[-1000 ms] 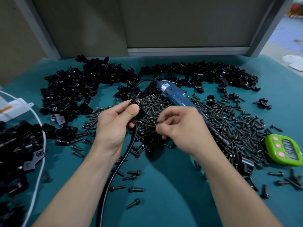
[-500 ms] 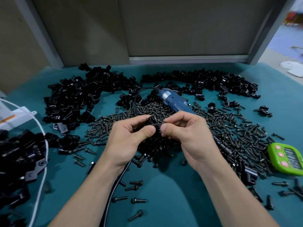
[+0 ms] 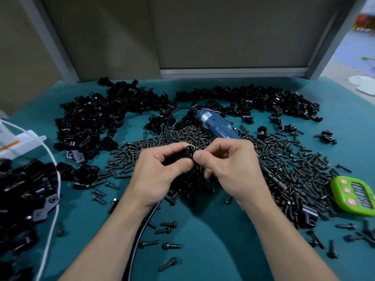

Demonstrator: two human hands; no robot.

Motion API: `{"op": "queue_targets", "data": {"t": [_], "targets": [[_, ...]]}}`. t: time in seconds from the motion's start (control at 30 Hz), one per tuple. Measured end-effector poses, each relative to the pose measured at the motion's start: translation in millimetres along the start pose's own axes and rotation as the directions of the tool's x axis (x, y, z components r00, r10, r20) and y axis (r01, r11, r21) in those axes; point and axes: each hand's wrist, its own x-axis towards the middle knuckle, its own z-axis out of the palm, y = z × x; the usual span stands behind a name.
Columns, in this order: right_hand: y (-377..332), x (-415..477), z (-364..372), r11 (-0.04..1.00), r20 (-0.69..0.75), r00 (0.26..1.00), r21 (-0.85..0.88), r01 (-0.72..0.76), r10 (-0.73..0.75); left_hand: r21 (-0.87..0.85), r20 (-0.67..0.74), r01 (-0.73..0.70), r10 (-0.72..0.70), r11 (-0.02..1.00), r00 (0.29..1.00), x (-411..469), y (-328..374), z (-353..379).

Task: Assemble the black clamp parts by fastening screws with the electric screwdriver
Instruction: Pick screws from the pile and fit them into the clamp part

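Teal table — left hand, right hand pinch clamp part between them.

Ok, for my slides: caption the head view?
Left hand and right hand pinch a black clamp part over screws, electric screwdriver behind.

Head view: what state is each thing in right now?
clamp part: held up between both hands.
left hand: grips clamp part.
right hand: pinches clamp part.
electric screwdriver: lying on screws, unheld.
timer: lying flat, digits unreadable.
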Motion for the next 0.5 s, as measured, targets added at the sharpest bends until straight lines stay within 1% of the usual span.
{"op": "queue_targets", "data": {"t": [0.1,0.23,0.4,0.5], "targets": [[0,0,3,0.997,-0.009,1.0,-0.078,0.007,-0.007,0.025,0.047,-0.057,0.056,0.998,0.997,-3,8,3],[-3,-2,7,0.982,0.035,0.999,-0.186,-0.014,0.021,0.061,0.033,-0.091,0.089,0.994,0.995,-3,9,3],[-6,-1,-4,0.991,0.154,0.988,-0.132,0.011,0.009,0.096,-0.016,-0.051,0.053,0.994,0.998,0,-2,-2],[-6,-1,-1,0.983,0.14,0.99,-0.181,0.031,-0.005,0.117,-0.023,-0.037,0.04,0.992,0.999,-1,-2,-2]]}}
